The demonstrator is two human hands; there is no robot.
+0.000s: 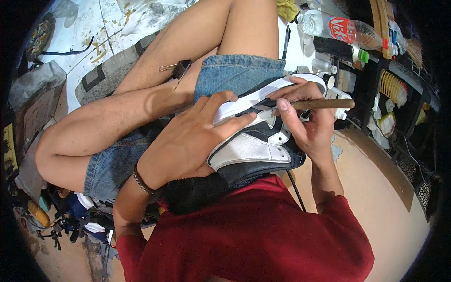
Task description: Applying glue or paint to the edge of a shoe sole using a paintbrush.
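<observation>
Over the denim shorts (pixel 230 75) lay a black-and-white shoe (pixel 249 152), its white sole (pixel 249 100) turned away from the person. The left hand (pixel 183 141), spread wide, gripped the shoe along the sole's edge. The right hand (pixel 322 127) pinched a wooden tool handle (pixel 333 104) over the shoe (the working end was hidden). A black binder clip (pixel 182 69) sat just beside the shorts' hem.
</observation>
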